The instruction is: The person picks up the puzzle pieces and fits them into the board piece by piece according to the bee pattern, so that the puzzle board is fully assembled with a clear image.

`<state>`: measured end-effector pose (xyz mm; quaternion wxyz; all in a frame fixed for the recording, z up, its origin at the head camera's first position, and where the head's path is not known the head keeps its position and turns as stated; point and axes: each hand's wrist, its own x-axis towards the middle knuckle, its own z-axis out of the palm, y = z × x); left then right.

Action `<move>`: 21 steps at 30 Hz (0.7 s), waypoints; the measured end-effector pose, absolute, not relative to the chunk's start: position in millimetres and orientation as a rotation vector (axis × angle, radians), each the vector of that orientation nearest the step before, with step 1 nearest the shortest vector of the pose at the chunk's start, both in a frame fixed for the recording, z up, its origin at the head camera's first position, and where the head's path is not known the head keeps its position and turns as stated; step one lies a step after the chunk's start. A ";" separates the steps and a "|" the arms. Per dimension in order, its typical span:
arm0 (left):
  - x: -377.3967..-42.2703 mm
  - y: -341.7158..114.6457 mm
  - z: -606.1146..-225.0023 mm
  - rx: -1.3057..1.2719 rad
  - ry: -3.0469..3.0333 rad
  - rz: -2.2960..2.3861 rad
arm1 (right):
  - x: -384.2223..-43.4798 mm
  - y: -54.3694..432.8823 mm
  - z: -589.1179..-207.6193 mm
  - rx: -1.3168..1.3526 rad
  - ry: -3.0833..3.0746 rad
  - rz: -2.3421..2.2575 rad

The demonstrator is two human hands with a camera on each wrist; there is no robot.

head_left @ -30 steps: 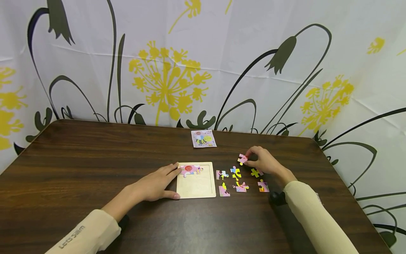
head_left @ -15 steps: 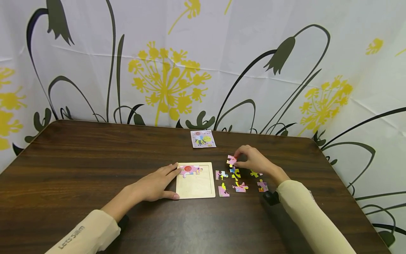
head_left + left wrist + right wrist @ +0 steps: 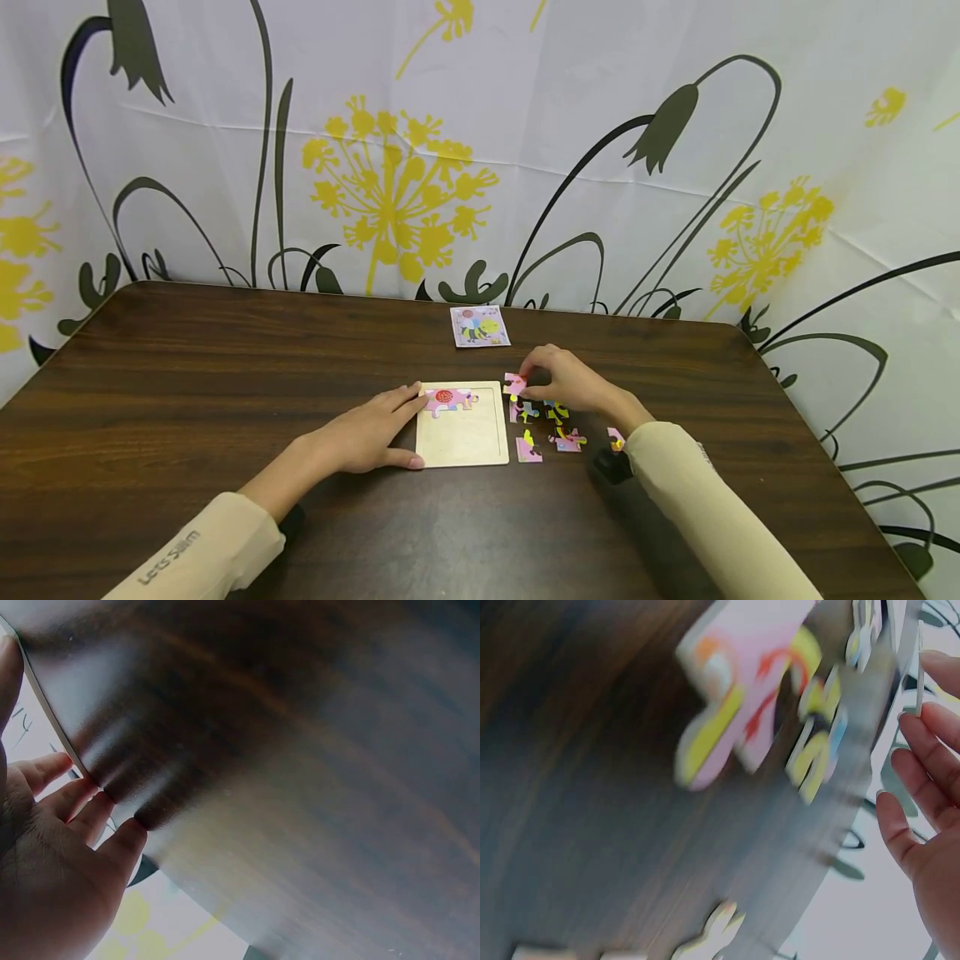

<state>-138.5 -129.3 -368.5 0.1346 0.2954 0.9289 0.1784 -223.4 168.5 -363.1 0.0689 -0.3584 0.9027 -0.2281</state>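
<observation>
A square wooden puzzle tray (image 3: 461, 442) lies on the table, with joined pink puzzle pieces (image 3: 450, 401) in its upper left corner. My left hand (image 3: 363, 433) rests along the tray's left side, thumb at the lower corner, fingers extended to the upper one. Just off the tray's upper right corner, my right hand (image 3: 558, 379) pinches a pink puzzle piece (image 3: 513, 384) between thumb and fingertips. In the right wrist view that held piece (image 3: 920, 679) shows edge-on. Below the hand are a white-and-blue piece (image 3: 528, 412) and a yellow-and-black piece (image 3: 557, 411).
More loose pieces lie right of the tray: a pink-and-yellow one (image 3: 528, 447), a wide pink one (image 3: 568, 441) and one (image 3: 615, 439) near the right sleeve. A bee picture card (image 3: 480, 326) lies at the back of the brown table (image 3: 247, 358), before a flowered curtain (image 3: 570, 125).
My right hand has carried the pink piece leftward, past the loose pieces, to beside the tray's upper right corner. My left hand has stayed on the tray's left side.
</observation>
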 end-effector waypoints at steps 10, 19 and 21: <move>-138.9 -128.9 -367.6 0.854 2.688 0.515 | -216.9 140.1 -362.6 -1.107 2.650 -0.644; -139.9 -129.3 -368.8 0.857 2.680 0.517 | -215.0 130.9 -364.3 -1.212 2.635 -0.618; -139.9 -129.5 -369.2 0.858 2.679 0.519 | -214.8 130.4 -364.3 -1.210 2.634 -0.612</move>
